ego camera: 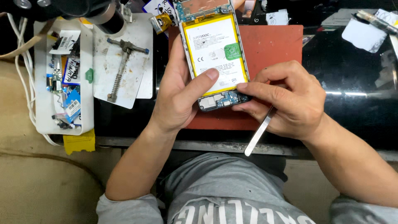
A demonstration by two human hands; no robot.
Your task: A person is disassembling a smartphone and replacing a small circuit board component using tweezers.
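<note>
My left hand [178,93] holds an opened smartphone [213,49] with its back off, the thumb pressed on the white, yellow-edged battery. My right hand [286,99] pinches the phone's lower end at the small blue circuit board [224,100] and also grips metal tweezers [259,132], whose tail points down toward the table edge. The phone is held above a red work mat [273,45].
A white tray [85,124] of small parts and labels sits at the left. Beside it lies a white plate [141,41] with a spring-loaded metal tool [120,68]. Dark glossy tabletop [356,91] spreads to the right, with papers and a pen at the far right.
</note>
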